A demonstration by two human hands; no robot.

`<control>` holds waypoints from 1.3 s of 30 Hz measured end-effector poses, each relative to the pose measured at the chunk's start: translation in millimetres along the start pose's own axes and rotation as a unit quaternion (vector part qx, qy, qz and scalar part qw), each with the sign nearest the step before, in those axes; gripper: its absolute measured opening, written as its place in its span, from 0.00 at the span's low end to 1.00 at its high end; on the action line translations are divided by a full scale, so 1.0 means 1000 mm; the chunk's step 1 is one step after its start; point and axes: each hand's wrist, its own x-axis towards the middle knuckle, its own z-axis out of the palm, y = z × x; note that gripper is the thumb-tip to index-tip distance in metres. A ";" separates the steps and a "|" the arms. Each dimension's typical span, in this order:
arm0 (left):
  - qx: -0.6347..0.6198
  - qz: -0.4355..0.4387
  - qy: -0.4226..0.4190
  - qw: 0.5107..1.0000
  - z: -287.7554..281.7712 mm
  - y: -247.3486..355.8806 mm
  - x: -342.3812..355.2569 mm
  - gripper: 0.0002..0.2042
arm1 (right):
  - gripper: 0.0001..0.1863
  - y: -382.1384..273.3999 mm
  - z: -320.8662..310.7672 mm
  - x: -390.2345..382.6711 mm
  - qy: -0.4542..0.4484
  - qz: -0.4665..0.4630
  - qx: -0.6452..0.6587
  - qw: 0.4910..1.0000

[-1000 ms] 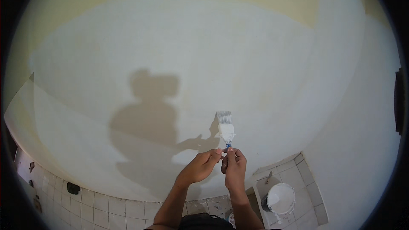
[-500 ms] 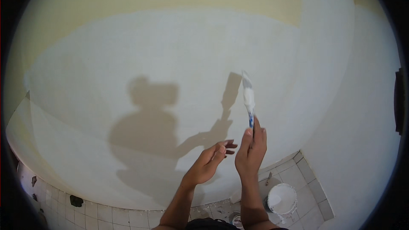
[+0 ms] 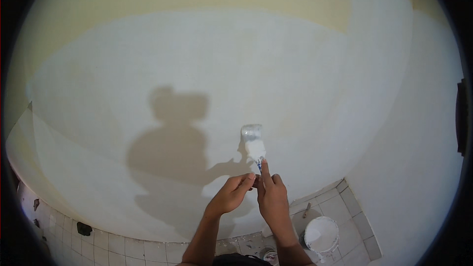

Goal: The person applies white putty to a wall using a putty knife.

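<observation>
In the head view my right hand grips the blue-patterned handle of a paintbrush, index finger laid along it. Thick white paint covers the brush's lower part; its bristles lie against or very near the white-coated wall, whose upper band is pale yellow. My left hand is just left of the right one, its thumb and fingers brought together at the lower end of the handle; what they hold, if anything, is hidden.
A white bucket of paint stands on a tiled recess at lower right, near a small tool. A smaller container is partly behind my forearms. A dark object lies on the tiled floor at lower left. My shadow falls on the wall.
The brush rose to the right half a second ago and has since come down leftward, its broad face showing again. My left hand's spread fingers have closed beside the right hand.
</observation>
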 end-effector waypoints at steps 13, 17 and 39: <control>0.011 -0.021 0.071 0.997 0.033 0.018 -0.003 0.16 | 0.32 -0.002 -0.019 -0.026 -0.006 -0.040 0.087 0.995; 0.008 -0.012 0.107 0.994 0.043 0.017 -0.004 0.16 | 0.29 -0.005 -0.036 -0.017 -0.028 -0.029 0.080 0.996; 0.060 0.140 0.156 0.976 0.043 0.107 0.039 0.19 | 0.26 -0.036 -0.049 0.057 0.177 -0.155 0.109 0.966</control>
